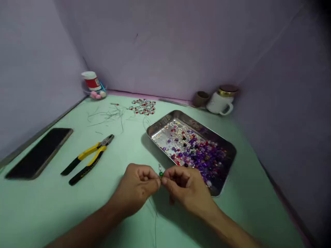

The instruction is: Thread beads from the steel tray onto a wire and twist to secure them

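The thin wire runs from the near edge of the desk up into the two hands, which meet just in front of the near left side of the steel tray. The left hand and the right hand each have the grip closed to a fine pinch, thumb against forefinger, with the remaining fingers curled under. Both pinches meet on a green bead threaded on the wire. Whether either grip also clamps the wire itself cannot be determined. A short end of wire stands up just above the bead. Judgement: the bead is very light, hard, smooth and liable to slip or roll. It should be held across its sides with the fingertips only. The wire is thin, springy and easily kinked, and should be held close to the bead rather than far down its length. The tray holds loose beads, purple toward its right end, clear, red and dark toward its left. Left of the tray lie yellow-handled pliers, jaws shut, and further left a dark phone, face up. Beyond the tray's left corner lie cut wire strands and a finished beaded piece. Behind the tray, at the wall, stand a lidded white mug and a small brown cup. Far left of the tray, in the corner, a red-labelled jar stands.
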`<control>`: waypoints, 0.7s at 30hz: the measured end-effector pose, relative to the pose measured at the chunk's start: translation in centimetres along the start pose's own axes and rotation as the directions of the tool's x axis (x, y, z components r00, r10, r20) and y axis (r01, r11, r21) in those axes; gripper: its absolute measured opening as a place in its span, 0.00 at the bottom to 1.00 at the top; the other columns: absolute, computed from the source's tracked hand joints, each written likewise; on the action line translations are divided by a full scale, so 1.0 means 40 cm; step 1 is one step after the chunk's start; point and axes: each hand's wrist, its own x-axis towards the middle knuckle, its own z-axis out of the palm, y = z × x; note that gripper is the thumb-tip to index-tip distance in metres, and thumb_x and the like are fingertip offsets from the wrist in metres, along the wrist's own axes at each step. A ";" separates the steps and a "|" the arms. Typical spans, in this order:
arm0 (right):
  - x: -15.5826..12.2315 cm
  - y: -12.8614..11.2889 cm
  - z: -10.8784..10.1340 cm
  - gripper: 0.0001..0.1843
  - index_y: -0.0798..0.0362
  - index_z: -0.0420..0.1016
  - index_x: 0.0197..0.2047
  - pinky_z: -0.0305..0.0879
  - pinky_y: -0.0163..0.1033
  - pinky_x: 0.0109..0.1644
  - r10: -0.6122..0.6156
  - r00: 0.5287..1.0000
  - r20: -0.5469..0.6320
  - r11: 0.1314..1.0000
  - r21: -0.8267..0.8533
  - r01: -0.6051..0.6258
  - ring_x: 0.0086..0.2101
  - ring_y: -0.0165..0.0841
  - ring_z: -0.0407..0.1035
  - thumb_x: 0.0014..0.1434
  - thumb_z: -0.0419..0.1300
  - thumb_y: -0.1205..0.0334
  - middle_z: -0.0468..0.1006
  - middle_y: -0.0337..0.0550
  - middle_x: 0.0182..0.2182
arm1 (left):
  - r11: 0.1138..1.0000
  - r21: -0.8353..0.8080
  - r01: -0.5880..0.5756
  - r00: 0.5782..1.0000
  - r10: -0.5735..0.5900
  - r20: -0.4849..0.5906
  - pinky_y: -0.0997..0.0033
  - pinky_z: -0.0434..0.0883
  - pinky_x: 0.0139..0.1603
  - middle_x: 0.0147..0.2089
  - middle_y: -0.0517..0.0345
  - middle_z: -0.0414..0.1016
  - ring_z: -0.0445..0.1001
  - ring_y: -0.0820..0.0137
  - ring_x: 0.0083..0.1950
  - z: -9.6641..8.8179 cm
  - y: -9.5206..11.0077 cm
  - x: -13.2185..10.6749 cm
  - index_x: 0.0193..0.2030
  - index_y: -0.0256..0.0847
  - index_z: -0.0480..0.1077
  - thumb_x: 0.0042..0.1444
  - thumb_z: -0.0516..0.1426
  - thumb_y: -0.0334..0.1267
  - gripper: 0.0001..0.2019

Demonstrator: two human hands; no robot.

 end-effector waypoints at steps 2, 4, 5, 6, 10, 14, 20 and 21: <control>0.004 0.001 0.001 0.04 0.57 0.67 0.20 0.57 0.28 0.14 0.018 1.000 -0.004 1.000 -0.022 -0.018 0.13 0.21 0.55 0.40 0.55 0.65 0.62 0.32 0.14 | 1.000 -0.009 0.012 1.000 -0.012 0.013 0.80 0.45 0.14 0.11 0.72 0.52 0.46 0.84 0.14 0.001 0.003 -0.001 0.17 0.35 0.64 0.38 0.53 0.33 0.05; 0.007 0.002 0.002 0.04 0.57 0.67 0.20 0.57 0.28 0.13 0.026 1.000 -0.011 0.999 -0.038 -0.026 0.13 0.21 0.55 0.39 0.55 0.65 0.63 0.32 0.14 | 0.999 -0.031 0.027 0.999 -0.026 0.027 0.80 0.44 0.14 0.10 0.72 0.52 0.45 0.84 0.14 0.001 0.003 0.001 0.16 0.36 0.64 0.37 0.53 0.32 0.04; 0.007 0.002 0.003 0.03 0.56 0.67 0.20 0.57 0.28 0.13 0.027 1.000 -0.014 0.999 -0.046 -0.027 0.13 0.21 0.55 0.39 0.54 0.65 0.63 0.32 0.14 | 0.999 -0.044 0.032 0.999 -0.031 0.030 0.80 0.44 0.13 0.09 0.72 0.52 0.45 0.84 0.13 0.001 0.002 0.003 0.16 0.36 0.64 0.36 0.53 0.32 0.04; 0.007 0.003 0.004 0.03 0.56 0.67 0.20 0.56 0.28 0.13 0.023 1.000 -0.016 0.998 -0.051 -0.024 0.12 0.21 0.55 0.39 0.54 0.65 0.62 0.31 0.13 | 0.997 -0.063 0.041 0.999 -0.039 0.036 0.80 0.43 0.13 0.09 0.72 0.52 0.46 0.84 0.13 0.001 0.000 0.006 0.15 0.36 0.64 0.36 0.53 0.31 0.04; 0.005 0.008 0.007 0.04 0.56 0.66 0.20 0.54 0.27 0.12 -0.001 0.999 -0.040 0.999 -0.044 -0.001 0.11 0.20 0.54 0.41 0.54 0.65 0.60 0.29 0.11 | 0.973 -0.187 0.132 0.989 -0.117 0.092 0.79 0.40 0.12 0.09 0.69 0.55 0.45 0.84 0.12 -0.004 -0.010 0.018 0.13 0.37 0.61 0.36 0.55 0.32 0.06; 0.005 0.014 0.007 0.04 0.56 0.66 0.21 0.54 0.27 0.12 -0.002 0.999 -0.040 0.999 -0.035 0.000 0.10 0.20 0.54 0.42 0.55 0.64 0.60 0.29 0.10 | 0.952 -0.237 0.196 0.978 -0.172 0.119 0.78 0.38 0.12 0.09 0.68 0.58 0.44 0.85 0.11 -0.010 -0.007 0.020 0.14 0.37 0.61 0.34 0.58 0.33 0.08; 0.004 0.014 0.011 0.05 0.56 0.65 0.22 0.56 0.28 0.12 0.033 0.999 -0.026 0.999 0.018 -0.033 0.10 0.20 0.52 0.43 0.55 0.63 0.59 0.28 0.11 | 0.969 -0.213 0.125 0.992 -0.119 0.043 0.81 0.41 0.11 0.07 0.72 0.52 0.44 0.85 0.10 -0.009 0.002 0.014 0.17 0.37 0.65 0.33 0.59 0.33 0.05; 0.003 0.012 0.012 0.05 0.56 0.65 0.22 0.56 0.28 0.11 0.043 0.999 -0.023 0.999 0.030 -0.042 0.10 0.20 0.51 0.43 0.55 0.63 0.58 0.27 0.11 | 0.974 -0.195 0.113 0.994 -0.108 0.035 0.81 0.41 0.11 0.07 0.72 0.52 0.44 0.85 0.10 -0.008 0.001 0.014 0.17 0.37 0.65 0.34 0.58 0.33 0.04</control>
